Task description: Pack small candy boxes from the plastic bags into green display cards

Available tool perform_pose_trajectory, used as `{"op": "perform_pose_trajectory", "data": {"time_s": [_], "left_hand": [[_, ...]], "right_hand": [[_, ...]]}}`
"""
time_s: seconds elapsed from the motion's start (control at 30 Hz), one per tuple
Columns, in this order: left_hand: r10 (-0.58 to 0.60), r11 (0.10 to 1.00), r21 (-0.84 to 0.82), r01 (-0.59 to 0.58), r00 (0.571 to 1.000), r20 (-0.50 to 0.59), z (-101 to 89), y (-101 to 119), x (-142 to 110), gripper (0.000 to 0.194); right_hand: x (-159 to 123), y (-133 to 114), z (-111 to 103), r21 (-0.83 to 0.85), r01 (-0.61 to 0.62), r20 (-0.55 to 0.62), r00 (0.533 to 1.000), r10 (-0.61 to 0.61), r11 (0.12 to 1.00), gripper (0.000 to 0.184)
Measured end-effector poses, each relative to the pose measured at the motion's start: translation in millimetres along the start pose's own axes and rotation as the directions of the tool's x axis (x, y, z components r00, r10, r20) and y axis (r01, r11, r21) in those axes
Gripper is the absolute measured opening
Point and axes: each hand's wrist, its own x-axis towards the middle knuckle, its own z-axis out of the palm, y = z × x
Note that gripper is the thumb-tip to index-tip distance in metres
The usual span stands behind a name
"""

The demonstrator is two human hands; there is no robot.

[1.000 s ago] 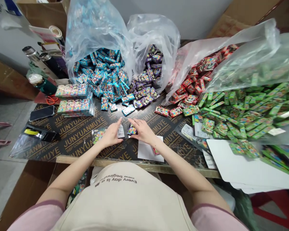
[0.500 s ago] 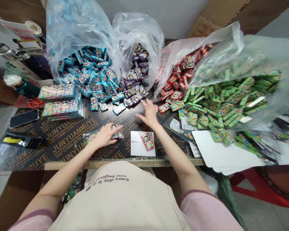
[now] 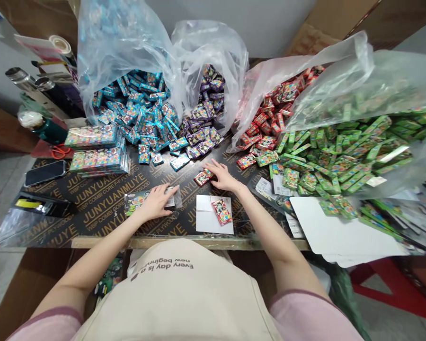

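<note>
My left hand [image 3: 158, 201] lies with its fingers stretched over a clear plastic packet [image 3: 176, 198], its fingertips resting on it. A printed colourful card [image 3: 134, 201] shows at the left of this hand, partly covered by it. My right hand [image 3: 223, 176] has its fingers at the right end of a small red printed box [image 3: 203, 176], thumb on the near side and fingers on the far side. Just below, another small red box [image 3: 222, 211] lies tilted on a white square card [image 3: 206, 220] near the table's front edge.
Clear bags spill blue boxes [image 3: 138, 113], purple boxes [image 3: 202, 142], red boxes [image 3: 266, 118] and green boxes [image 3: 326, 161] along the back. At left stand wrapped stacks [image 3: 95, 160], a phone [image 3: 45, 173], a tape dispenser [image 3: 39, 203] and bottles [image 3: 42, 128]. White sheets [image 3: 341, 232] overhang the front right.
My right hand has come nearer from the piles and now has a small red box at its fingers. My left hand stays on the packet. The view has shifted slightly.
</note>
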Motion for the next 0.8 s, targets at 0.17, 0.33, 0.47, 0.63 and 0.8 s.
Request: {"op": "perform_pose_trajectory", "data": {"time_s": [0.17, 0.33, 0.47, 0.63, 0.8], "left_hand": [[-0.148, 0.988, -0.049, 0.147, 0.989, -0.026, 7.0, -8.1, -8.4, 0.099], [-0.168, 0.984, -0.074, 0.164, 0.985, -0.046, 8.0, -16.1, -12.4, 0.103], [-0.160, 0.983, -0.102, 0.154, 0.986, -0.048, 5.5, -18.0, -12.9, 0.106], [-0.157, 0.972, -0.197, 0.129, 0.979, -0.131, 4.5, -13.4, -7.6, 0.114], [-0.122, 0.958, -0.282, 0.058, 0.969, -0.213, 2.4, -10.8, -0.1, 0.120]], "right_hand": [[-4.1, -25.3, 10.2, -0.073, -0.116, -0.145, 0.984, 0.105, 0.991, 0.070], [-4.1, -37.2, 6.2, -0.045, -0.081, -0.135, 0.988, 0.074, 0.996, 0.108], [1.3, -17.8, -0.3, 0.116, 0.056, -0.008, 0.998, -0.056, 0.992, 0.094], [3.7, -45.8, 3.8, 0.222, 0.192, -0.222, 0.965, -0.143, 0.956, 0.079], [-0.5, -97.5, 6.4, 0.136, 0.268, -0.111, 0.961, -0.254, 0.954, 0.081]]}}
